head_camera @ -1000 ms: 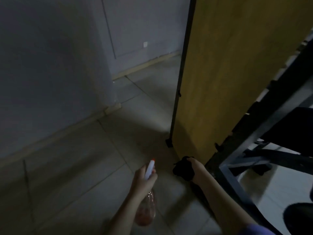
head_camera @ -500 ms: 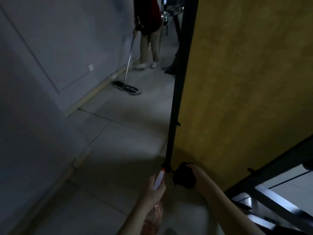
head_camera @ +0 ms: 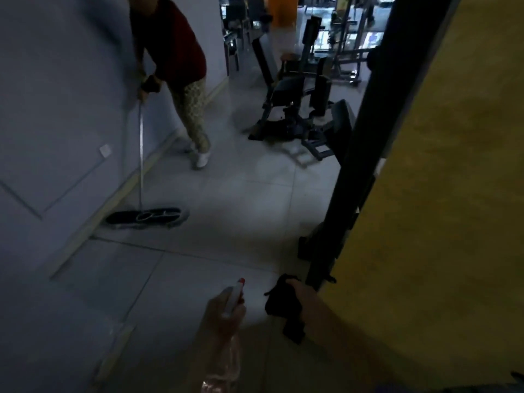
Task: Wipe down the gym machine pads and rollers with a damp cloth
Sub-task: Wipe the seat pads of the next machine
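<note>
The left hand (head_camera: 224, 313) is wrapped around a spray bottle (head_camera: 226, 347); just right of it, the right hand (head_camera: 304, 297) clutches a dark cloth (head_camera: 285, 304) beside a yellow panel (head_camera: 425, 222). Beyond the cloth stands a gym machine (head_camera: 295, 109); left of it another person (head_camera: 175, 66) pushes a mop (head_camera: 147, 217).

A person in a red top (head_camera: 173, 38) holds a flat mop (head_camera: 147, 218) against the grey tiled floor (head_camera: 241, 199) beside the grey wall (head_camera: 56, 95). A yellow panel (head_camera: 453, 194) with a black frame post (head_camera: 360, 143) fills the right.
</note>
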`<state>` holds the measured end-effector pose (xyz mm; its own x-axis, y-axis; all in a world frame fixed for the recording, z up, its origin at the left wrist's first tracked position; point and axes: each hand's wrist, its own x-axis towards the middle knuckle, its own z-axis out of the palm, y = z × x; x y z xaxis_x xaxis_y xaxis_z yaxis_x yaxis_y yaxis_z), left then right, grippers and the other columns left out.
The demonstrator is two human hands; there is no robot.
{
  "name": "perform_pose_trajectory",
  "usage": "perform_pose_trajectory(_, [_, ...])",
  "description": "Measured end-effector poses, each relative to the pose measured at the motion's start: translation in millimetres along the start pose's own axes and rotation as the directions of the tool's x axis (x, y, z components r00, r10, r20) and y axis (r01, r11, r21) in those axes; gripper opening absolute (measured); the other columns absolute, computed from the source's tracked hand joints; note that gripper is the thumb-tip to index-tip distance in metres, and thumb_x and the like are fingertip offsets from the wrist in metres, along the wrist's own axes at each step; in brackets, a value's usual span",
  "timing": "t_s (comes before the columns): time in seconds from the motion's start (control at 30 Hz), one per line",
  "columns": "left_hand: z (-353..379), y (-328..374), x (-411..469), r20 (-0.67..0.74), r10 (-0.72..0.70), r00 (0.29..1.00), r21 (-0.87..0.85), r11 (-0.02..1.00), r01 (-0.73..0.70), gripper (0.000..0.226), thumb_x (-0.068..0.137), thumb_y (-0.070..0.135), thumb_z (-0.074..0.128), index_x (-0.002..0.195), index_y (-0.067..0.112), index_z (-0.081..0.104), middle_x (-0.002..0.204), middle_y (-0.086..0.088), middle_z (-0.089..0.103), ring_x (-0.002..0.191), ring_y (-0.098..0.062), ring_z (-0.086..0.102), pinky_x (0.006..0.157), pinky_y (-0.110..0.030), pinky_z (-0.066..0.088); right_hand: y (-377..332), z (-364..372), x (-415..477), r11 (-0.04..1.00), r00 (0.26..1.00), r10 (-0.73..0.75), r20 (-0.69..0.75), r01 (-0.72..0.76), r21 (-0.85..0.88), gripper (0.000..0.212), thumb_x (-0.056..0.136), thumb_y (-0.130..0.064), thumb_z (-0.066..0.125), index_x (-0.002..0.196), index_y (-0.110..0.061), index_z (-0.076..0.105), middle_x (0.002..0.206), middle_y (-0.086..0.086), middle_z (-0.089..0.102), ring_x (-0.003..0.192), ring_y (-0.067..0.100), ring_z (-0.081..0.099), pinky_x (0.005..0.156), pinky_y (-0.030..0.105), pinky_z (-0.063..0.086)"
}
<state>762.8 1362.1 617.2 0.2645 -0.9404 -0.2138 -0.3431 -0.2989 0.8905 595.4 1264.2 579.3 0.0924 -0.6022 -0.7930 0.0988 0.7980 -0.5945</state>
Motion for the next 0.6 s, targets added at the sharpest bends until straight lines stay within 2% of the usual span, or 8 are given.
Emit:
perform_pose_trajectory(0.13, [-29,12,76,0.063,0.004,0.998,0.015,1.0,-0.005,0.011,0.079,0.013,0.062,0.078,0.024,0.058,0.077,0.0,0.063,0.067,-0.016,0.06,0.06,-0.022,0.045,-51,39,22,0.997,0.996,-0.065,-0.054,0.066,0.025,0.025,0.094,-0.018,0.056,0.107,0.003,0.052,0.095,0.017,0.058,0.083,0.031,0.059,0.074,0.037,0.05])
perform_pose_trajectory(0.2, [-36,18,120,0.112,0.0,0.994,0.013,1.0,-0.001,0.021,0.084,0.007,0.063,0.078,0.026,0.058,0.072,0.002,0.062,0.059,-0.005,0.058,0.056,-0.018,0.043,-73,55,43,0.993,0.994,-0.079,-0.079,0.085,0.082,0.023,0.096,-0.017,0.054,0.109,0.002,0.05,0.092,0.017,0.058,0.083,0.031,0.06,0.078,0.04,0.05])
perform_pose_trajectory(0.23, [-37,17,141,0.141,0.016,0.99,0.001,1.0,-0.016,0.02,0.082,0.011,0.064,0.077,0.029,0.058,0.068,0.004,0.06,0.053,0.0,0.056,0.055,-0.02,0.042,-84,60,55,0.988,0.99,-0.079,-0.117,0.094,0.12,0.024,0.096,-0.017,0.054,0.11,0.002,0.049,0.091,0.017,0.058,0.084,0.032,0.059,0.079,0.04,0.049])
perform_pose_trajectory(0.3, [-36,16,189,0.176,0.049,0.983,-0.001,0.999,-0.049,0.005,0.07,0.027,0.06,0.072,0.031,0.058,0.061,0.009,0.057,0.048,0.003,0.051,0.057,-0.025,0.042,-105,67,80,0.973,0.976,-0.083,-0.202,0.123,0.197,0.029,0.095,-0.017,0.055,0.112,0.007,0.051,0.097,0.019,0.06,0.086,0.035,0.06,0.073,0.038,0.051])
perform_pose_trajectory(0.37, [-35,15,239,0.227,0.11,0.968,0.024,0.993,-0.118,0.014,0.064,0.037,0.058,0.069,0.025,0.059,0.059,0.01,0.057,0.053,0.001,0.05,0.059,-0.026,0.041,-125,68,103,0.952,0.957,-0.057,-0.285,0.138,0.275,0.037,0.094,-0.018,0.057,0.116,0.011,0.054,0.105,0.023,0.062,0.087,0.036,0.062,0.064,0.035,0.051])
perform_pose_trajectory(0.47, [-31,26,310,0.388,0.165,0.907,0.076,0.975,-0.21,0.033,0.058,0.046,0.05,0.074,0.018,0.06,0.068,0.007,0.059,0.064,-0.007,0.054,0.066,-0.026,0.042,-154,70,125,0.917,0.909,-0.027,-0.415,0.188,0.351,0.03,0.094,-0.019,0.056,0.111,0.007,0.057,0.099,0.02,0.064,0.082,0.034,0.063,0.062,0.033,0.05])
perform_pose_trajectory(0.53, [-26,44,352,0.491,0.211,0.845,0.059,0.96,-0.274,0.031,0.058,0.048,0.048,0.075,0.024,0.06,0.071,0.006,0.059,0.065,0.0,0.055,0.07,-0.025,0.043,-176,74,129,0.885,0.879,0.004,-0.477,0.219,0.41,0.023,0.094,-0.019,0.055,0.103,0.002,0.058,0.089,0.017,0.064,0.077,0.031,0.063,0.06,0.032,0.049])
perform_pose_trajectory(0.6, [-18,64,385,0.596,0.26,0.759,0.057,0.93,-0.364,0.029,0.061,0.046,0.048,0.08,0.026,0.059,0.072,0.006,0.056,0.065,0.006,0.054,0.069,-0.017,0.042,-193,72,135,0.848,0.852,0.023,-0.524,0.261,0.461,0.021,0.094,-0.021,0.056,0.099,-0.001,0.056,0.087,0.016,0.063,0.078,0.031,0.062,0.061,0.034,0.051])
